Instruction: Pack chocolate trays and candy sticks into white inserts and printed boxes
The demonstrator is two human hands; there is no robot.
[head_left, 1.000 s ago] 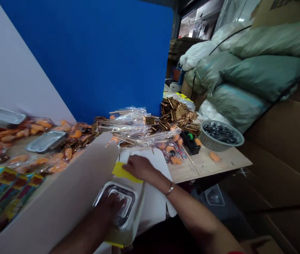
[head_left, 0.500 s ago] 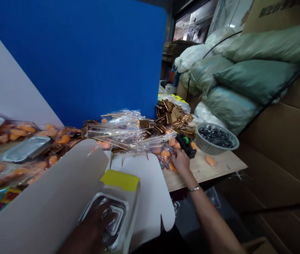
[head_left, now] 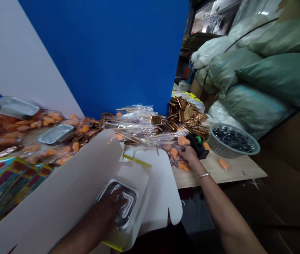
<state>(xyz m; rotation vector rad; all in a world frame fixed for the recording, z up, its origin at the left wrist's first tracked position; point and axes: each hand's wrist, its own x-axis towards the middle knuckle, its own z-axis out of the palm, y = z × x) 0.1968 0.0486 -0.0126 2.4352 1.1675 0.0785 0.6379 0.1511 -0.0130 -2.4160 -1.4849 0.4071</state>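
My left hand (head_left: 112, 206) lies flat, fingers spread, on a silver foil tray (head_left: 120, 204) that sits inside an open white cardboard box (head_left: 67, 197). A yellow flap (head_left: 137, 161) stands on edge at the box's far side. My right hand (head_left: 189, 155) reaches out to the table's right part, fingers curled among orange pieces (head_left: 181, 165) beside a black device with a green button (head_left: 198, 145). What those fingers grip is hidden.
Clear packets with sticks (head_left: 139, 127), gold wrappers (head_left: 185, 114), foil trays (head_left: 56, 133) and orange sweets cover the wooden table (head_left: 234, 169). A grey basket of dark items (head_left: 233, 141) stands right. Colourful printed boxes (head_left: 4, 180) lie left. Stuffed sacks (head_left: 258, 77) and cardboard fill the right side.
My right hand left the yellow flap and reached right to the orange pieces by the black device. The flap tipped up on edge. My left hand stayed on the foil tray.
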